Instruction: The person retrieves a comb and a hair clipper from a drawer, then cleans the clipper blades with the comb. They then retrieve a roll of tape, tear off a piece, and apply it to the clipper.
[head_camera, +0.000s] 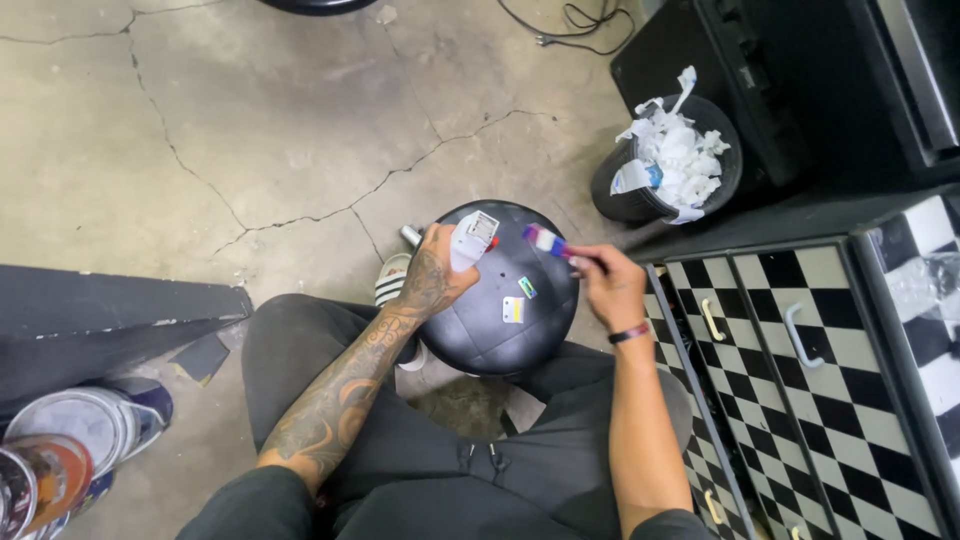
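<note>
Small white spray bottle (472, 240) gripped upright in the tattooed left hand (437, 277), over the far left part of a round black padded stool (490, 330). Small brush-like tool with a purple and white tip (545, 240) pinched in the closed right hand (612, 285), tip pointing left towards the bottle, just apart from it. Two small stickers (518, 300) lying on the stool's seat, untouched. Seat looking dry and unmarked, so work apparently at an early stage. Farther right, a black waste bin (668, 160) stuffed with crumpled paper; near right, a checkered cabinet (800, 350) with handles. Cracked concrete floor (250, 120) all around.
</note>
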